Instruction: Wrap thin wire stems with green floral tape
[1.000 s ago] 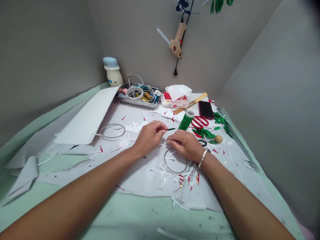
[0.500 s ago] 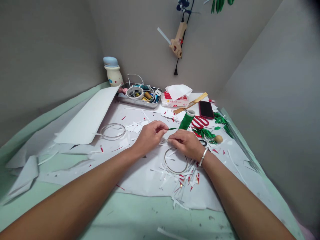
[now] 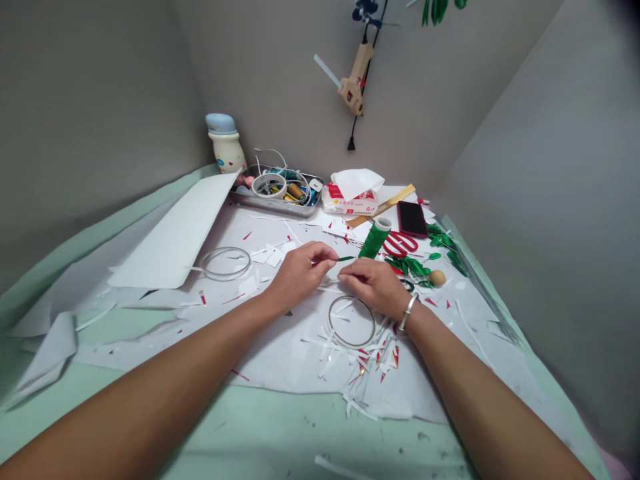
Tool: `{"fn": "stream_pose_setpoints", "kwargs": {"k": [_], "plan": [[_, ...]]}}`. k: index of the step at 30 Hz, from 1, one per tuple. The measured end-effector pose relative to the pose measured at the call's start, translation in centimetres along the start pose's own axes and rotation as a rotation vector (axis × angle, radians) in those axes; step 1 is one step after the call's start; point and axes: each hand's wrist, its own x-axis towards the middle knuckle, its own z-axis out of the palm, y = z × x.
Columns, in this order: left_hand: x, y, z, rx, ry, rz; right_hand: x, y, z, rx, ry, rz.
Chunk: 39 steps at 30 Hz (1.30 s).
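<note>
My left hand [image 3: 306,268] pinches a slim green leaf-like piece [image 3: 346,258] between thumb and fingertips; the tip of it points right. Close beside it, my right hand [image 3: 373,283] has its thumb and fingers pressed together, and whatever lies in that pinch is too small to make out. Just behind the right hand a spool of green thread [image 3: 375,239] leans. Red-handled scissors [image 3: 400,245] and several shiny green leaf pieces [image 3: 413,268] lie to its right. A narrow roll of tape [image 3: 351,322] rests on the paper below my hands.
White paper [image 3: 280,360] covers much of the pale green table, strewn with white and red scraps. Around are a second ring [image 3: 227,263], a metal tray [image 3: 280,205] of supplies, tissues [image 3: 350,200], a phone [image 3: 413,219] and a wooden ball [image 3: 437,278]. A glue gun [image 3: 355,87] hangs behind.
My right hand has shifted very slightly right, and the thread spool stands a touch further right. The left hand keeps its pinch on the green piece, nearly unmoved.
</note>
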Motion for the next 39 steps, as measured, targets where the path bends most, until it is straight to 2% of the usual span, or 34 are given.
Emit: {"fn": "stream_pose_setpoints", "kwargs": {"k": [2,5,7,10,12,14,16,18,20,22,25,27,29,32,33,36,39], "plan": [[0.0,-0.4,0.1,0.093,0.029,0.005,0.0,-0.9,0.0,-0.041,-0.030,-0.078],[-0.2,-0.6,0.3,0.238,-0.038,0.066,0.1,-1.6,-0.3,-0.079,0.066,-0.120],[-0.3,-0.3,0.4,0.267,-0.127,0.126,0.3,-1.3,-0.6,-0.073,0.154,-0.079],[-0.3,0.4,0.3,0.168,-0.206,0.155,0.3,-0.1,-0.8,-0.030,0.220,0.027],[-0.2,0.5,0.2,0.062,-0.173,0.106,0.3,0.5,-0.6,-0.014,0.185,0.071],[-0.1,0.4,0.1,0.003,-0.092,0.039,0.2,0.4,-0.3,-0.021,0.091,0.060],[0.0,0.0,0.0,0.028,-0.012,-0.004,0.1,-0.1,-0.1,-0.037,0.001,-0.008],[0.0,-0.4,0.1,0.120,0.012,-0.005,0.1,-0.8,-0.1,-0.057,-0.020,-0.082],[-0.1,-0.6,0.3,0.213,-0.033,0.032,0.1,-1.3,-0.3,-0.079,0.038,-0.113],[-0.2,-0.4,0.4,0.247,-0.112,0.080,0.2,-1.1,-0.6,-0.082,0.122,-0.083],[-0.2,0.2,0.4,0.140,-0.188,0.100,0.3,0.0,-0.8,-0.043,0.204,0.024],[-0.1,0.4,0.3,0.022,-0.181,0.055,0.2,0.7,-0.7,-0.025,0.187,0.067],[0.0,0.3,0.2,-0.041,-0.120,-0.005,0.1,0.7,-0.5,-0.029,0.107,0.051],[0.1,-0.2,0.1,0.032,-0.007,-0.034,0.0,-0.4,-0.2,-0.050,-0.037,-0.055],[0.0,-0.4,0.1,0.084,0.005,-0.021,0.0,-0.9,-0.3,-0.060,-0.041,-0.090],[-0.2,-0.6,0.3,0.221,-0.066,0.044,0.1,-1.7,-0.5,-0.076,0.039,-0.126],[-0.3,-0.4,0.5,0.209,-0.165,0.103,0.2,-0.9,-0.8,-0.059,0.160,-0.040]]}}
